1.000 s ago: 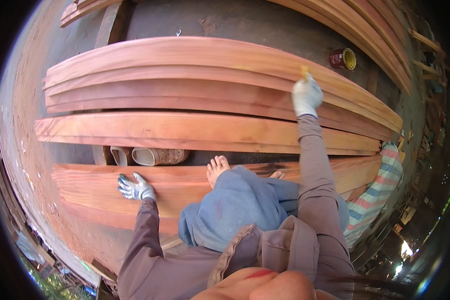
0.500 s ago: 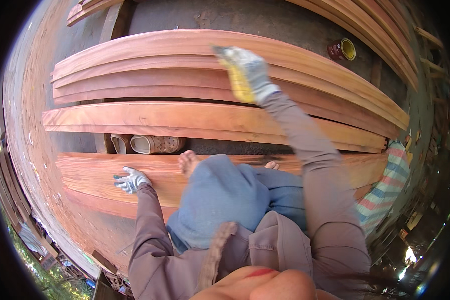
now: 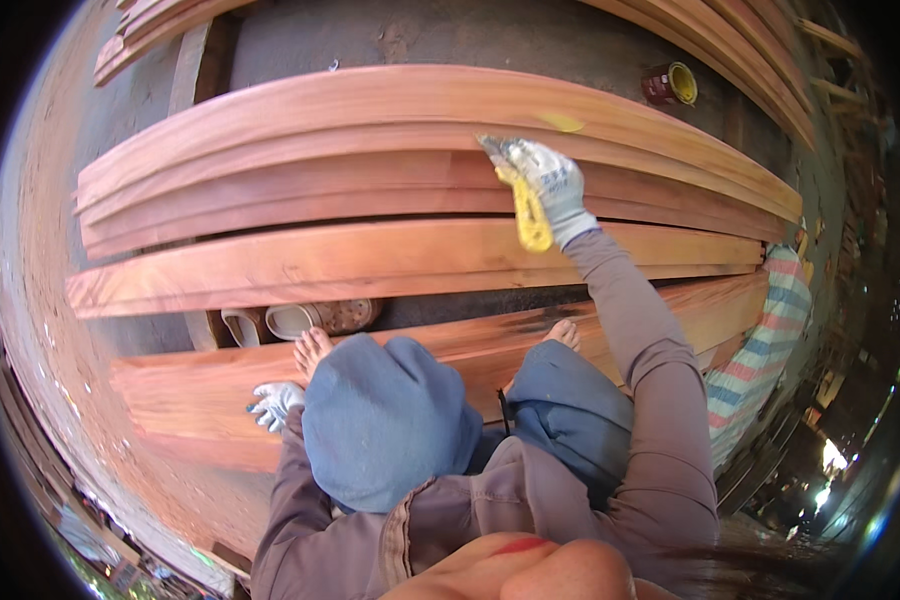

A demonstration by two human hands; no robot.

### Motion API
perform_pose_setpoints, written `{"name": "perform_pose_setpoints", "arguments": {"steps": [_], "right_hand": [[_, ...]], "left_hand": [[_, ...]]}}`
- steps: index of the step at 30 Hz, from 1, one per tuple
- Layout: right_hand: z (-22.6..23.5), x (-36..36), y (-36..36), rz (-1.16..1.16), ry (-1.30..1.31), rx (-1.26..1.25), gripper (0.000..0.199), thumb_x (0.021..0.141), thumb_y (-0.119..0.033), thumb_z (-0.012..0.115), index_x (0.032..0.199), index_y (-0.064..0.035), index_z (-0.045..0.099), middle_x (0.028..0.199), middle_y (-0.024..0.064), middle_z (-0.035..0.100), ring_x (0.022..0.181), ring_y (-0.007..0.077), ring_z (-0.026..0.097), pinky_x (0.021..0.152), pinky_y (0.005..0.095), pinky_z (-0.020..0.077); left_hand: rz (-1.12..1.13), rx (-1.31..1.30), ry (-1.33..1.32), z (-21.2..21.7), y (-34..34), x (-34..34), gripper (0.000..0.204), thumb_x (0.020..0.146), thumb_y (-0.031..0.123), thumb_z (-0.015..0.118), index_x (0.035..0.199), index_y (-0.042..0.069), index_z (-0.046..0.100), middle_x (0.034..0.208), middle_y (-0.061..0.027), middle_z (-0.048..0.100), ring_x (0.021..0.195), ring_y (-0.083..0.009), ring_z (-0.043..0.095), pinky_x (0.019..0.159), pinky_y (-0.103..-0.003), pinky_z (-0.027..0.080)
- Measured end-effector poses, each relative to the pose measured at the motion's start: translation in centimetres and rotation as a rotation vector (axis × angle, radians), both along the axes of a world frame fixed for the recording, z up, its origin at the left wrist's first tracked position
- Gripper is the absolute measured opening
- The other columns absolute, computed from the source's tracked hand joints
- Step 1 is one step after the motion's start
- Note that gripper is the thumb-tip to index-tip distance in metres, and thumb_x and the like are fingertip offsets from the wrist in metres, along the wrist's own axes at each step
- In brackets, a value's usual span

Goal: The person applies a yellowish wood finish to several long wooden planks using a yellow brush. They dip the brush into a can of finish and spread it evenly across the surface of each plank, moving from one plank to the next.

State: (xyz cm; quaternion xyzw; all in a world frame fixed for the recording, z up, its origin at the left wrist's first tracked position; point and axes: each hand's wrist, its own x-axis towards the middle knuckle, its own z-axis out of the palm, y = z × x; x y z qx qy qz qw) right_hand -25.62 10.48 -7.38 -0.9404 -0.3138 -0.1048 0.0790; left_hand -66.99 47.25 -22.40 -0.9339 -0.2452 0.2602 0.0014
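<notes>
My right hand (image 3: 555,185), in a white glove, is wrapped round a putty knife (image 3: 530,215) with a yellow handle. The knife's narrow metal blade points to the far left, over the stepped reddish planks (image 3: 300,120); whether it touches the wood I cannot tell. A flat yellow patch (image 3: 560,122) lies on the far plank, just beyond that hand. My left hand (image 3: 276,405), also gloved, rests beside my knee with its fingers spread on the near plank (image 3: 190,390), which I sit on.
A dark red tin (image 3: 670,84) with yellow inside lies on the ground behind the planks. Another plank (image 3: 220,265) runs across the middle. Brown clogs (image 3: 315,318) sit in the gap by my foot. A striped sheet (image 3: 760,350) is at right, more planks (image 3: 720,45) far right.
My right hand has come nearer and slightly right with the putty knife, and the yellow patch now shows. My knees have spread apart. The view has shifted a little.
</notes>
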Motion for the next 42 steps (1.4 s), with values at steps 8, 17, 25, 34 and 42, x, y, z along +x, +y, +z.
{"name": "perform_pose_setpoints", "arguments": {"steps": [8,17,25,34,42], "right_hand": [[2.9,1.5,-7.2,-0.814,-0.049,-0.113,0.024,0.090,-0.020,0.057,0.109,-0.0117,0.069,0.105,0.0084,0.071,0.094,0.0281,0.068,0.082,0.0401,0.0544],[5.6,1.5,13.0,-0.645,0.268,-0.006,0.024,0.088,-0.023,0.062,0.110,-0.0211,0.070,0.100,0.0056,0.070,0.089,0.0272,0.068,0.074,0.0408,0.0543],[3.0,1.8,11.6,-0.093,-0.160,0.104,0.028,0.082,-0.019,0.072,0.110,-0.0235,0.070,0.107,0.0035,0.070,0.096,0.0212,0.068,0.078,0.0366,0.0556],[-0.7,6.3,5.9,-0.132,-0.167,0.108,0.022,0.083,-0.017,0.068,0.105,-0.0200,0.071,0.112,0.0041,0.069,0.103,0.0229,0.066,0.088,0.0367,0.0540],[1.3,1.4,5.6,-0.113,-0.059,0.065,0.017,0.086,-0.019,0.066,0.101,-0.0138,0.071,0.106,0.0064,0.071,0.097,0.0260,0.067,0.083,0.0396,0.0550]], "left_hand": [[1.035,0.502,-0.099,6.1,19.6,-0.5,0.079,0.095,0.069,0.029,0.154,0.017,0.025,0.151,-0.0181,0.034,0.134,-0.0371,0.037,0.102,-0.057,0.036],[1.013,0.565,-0.043,7.6,19.4,0.5,0.069,0.098,0.060,0.030,0.153,0.018,0.028,0.152,-0.0171,0.035,0.135,-0.0387,0.038,0.106,-0.056,0.033],[1.051,0.533,-0.027,8.4,19.1,0.9,0.069,0.099,0.061,0.026,0.155,0.022,0.024,0.155,-0.0160,0.031,0.136,-0.0384,0.037,0.107,-0.055,0.032],[1.031,0.532,-0.079,5.6,21.3,-1.8,0.074,0.098,0.063,0.028,0.156,0.018,0.020,0.154,-0.0205,0.028,0.136,-0.0411,0.036,0.109,-0.055,0.029],[1.041,0.546,-0.081,5.7,20.9,-1.3,0.073,0.098,0.061,0.028,0.156,0.016,0.022,0.155,-0.0207,0.029,0.137,-0.0404,0.035,0.111,-0.055,0.028]]}}
